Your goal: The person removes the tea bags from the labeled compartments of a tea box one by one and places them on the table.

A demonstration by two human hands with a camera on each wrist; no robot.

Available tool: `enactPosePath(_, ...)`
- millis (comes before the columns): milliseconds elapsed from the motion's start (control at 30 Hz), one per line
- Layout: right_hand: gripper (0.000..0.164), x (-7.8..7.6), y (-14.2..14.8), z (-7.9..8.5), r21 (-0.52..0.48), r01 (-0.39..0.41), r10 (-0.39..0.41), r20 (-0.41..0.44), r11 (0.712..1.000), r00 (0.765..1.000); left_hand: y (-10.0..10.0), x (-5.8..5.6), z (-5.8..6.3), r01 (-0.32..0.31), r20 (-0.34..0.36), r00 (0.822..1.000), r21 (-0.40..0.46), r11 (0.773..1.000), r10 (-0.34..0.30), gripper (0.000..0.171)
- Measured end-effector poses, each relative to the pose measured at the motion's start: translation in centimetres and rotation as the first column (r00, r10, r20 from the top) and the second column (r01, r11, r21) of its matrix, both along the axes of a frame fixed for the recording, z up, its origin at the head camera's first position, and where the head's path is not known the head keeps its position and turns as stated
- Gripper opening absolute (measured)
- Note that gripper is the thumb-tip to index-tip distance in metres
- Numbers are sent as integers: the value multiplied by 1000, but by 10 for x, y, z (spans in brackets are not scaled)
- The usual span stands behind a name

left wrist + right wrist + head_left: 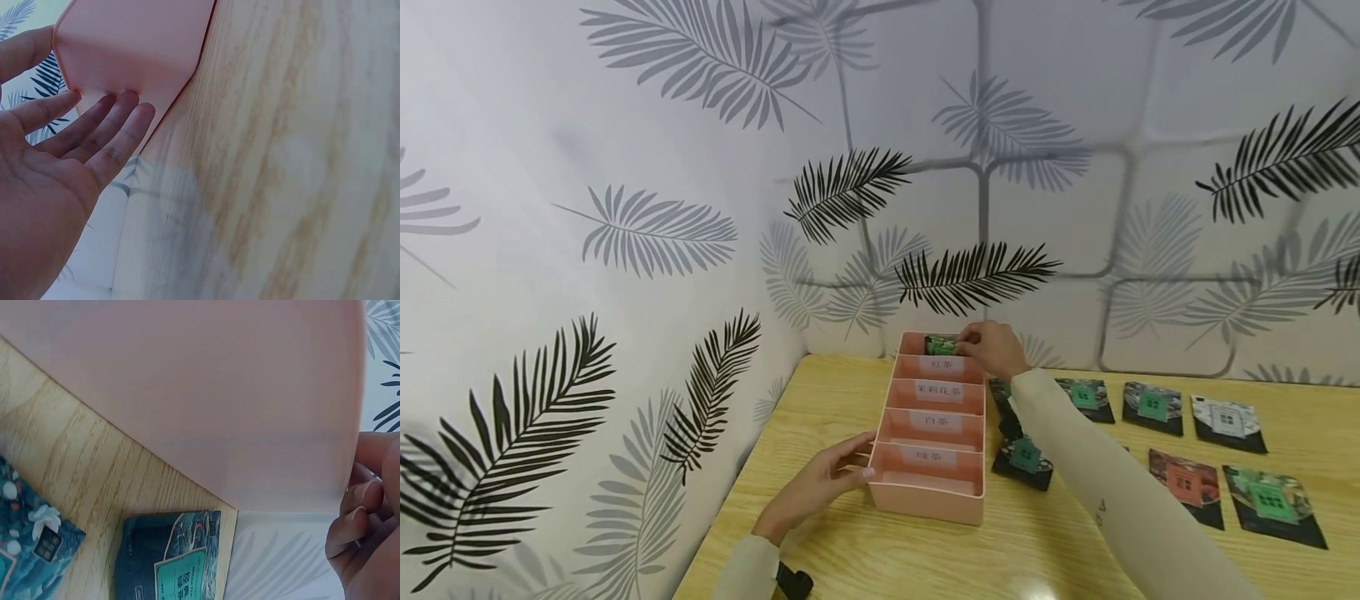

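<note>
A long pink divided box (928, 504) stands on the table, its compartments in a row and white Chinese labels on its walls. In the farthest compartment is a green-and-black tea packet (940, 345). My right hand (992, 348) reaches over the box's far right corner and pinches that packet's edge between thumb and fingers. The right wrist view shows curled fingers (356, 515) beside the box's edge; the packet is hidden there by the wall. My left hand (822, 483) rests against the near left side of the box, its fairly straight fingertips (128, 100) touching the wall.
Right of the box lie several tea packets, among them a dark one with a teal label (1024, 458), a red-labelled one (1183, 483), a green one (1270, 500) and a white one (1227, 421). A leaf-patterned wall (865, 275) borders the table (820, 400) at back and left.
</note>
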State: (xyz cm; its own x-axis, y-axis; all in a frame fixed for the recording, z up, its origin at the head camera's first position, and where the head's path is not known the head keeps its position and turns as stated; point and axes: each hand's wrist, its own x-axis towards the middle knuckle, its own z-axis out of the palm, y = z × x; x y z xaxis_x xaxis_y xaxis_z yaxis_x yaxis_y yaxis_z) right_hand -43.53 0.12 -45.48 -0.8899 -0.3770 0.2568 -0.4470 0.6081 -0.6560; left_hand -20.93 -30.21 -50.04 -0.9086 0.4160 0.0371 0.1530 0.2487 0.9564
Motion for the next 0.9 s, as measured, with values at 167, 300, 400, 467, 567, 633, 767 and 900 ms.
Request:
enactPosePath(167,18,2,2,1,-28,-11,10,-29,1000,1000,1,1,0,-2,12,1000,6,1000,1,60)
enactPosePath(300,19,4,3,5,-53,-6,3,-51,999,999,0,1,-1,0,13,1000,6,1000,0,60)
enactPosePath(400,19,6,3,9,-59,3,-7,-81,998,997,0,1,-2,-4,8,1000,0,1000,4,60)
enactPosePath(467,19,8,7,12,-59,17,-23,-106,998,994,2,1,-2,-4,8,1000,-4,1000,5,61)
enactPosePath(567,20,11,11,16,-65,34,-43,-143,997,989,3,0,-2,-10,4,1000,-15,1000,10,61)
enactPosePath(633,21,12,14,18,-76,38,-50,-161,996,986,3,0,-3,-12,2,1000,-22,1000,12,61)
enactPosePath(767,20,16,18,23,-108,34,-53,-178,994,983,3,0,-4,-20,3,1000,-31,999,20,60)
enactPosePath(900,20,20,24,29,-135,26,-52,-194,991,980,4,0,-3,-25,9,1000,-31,999,26,60)
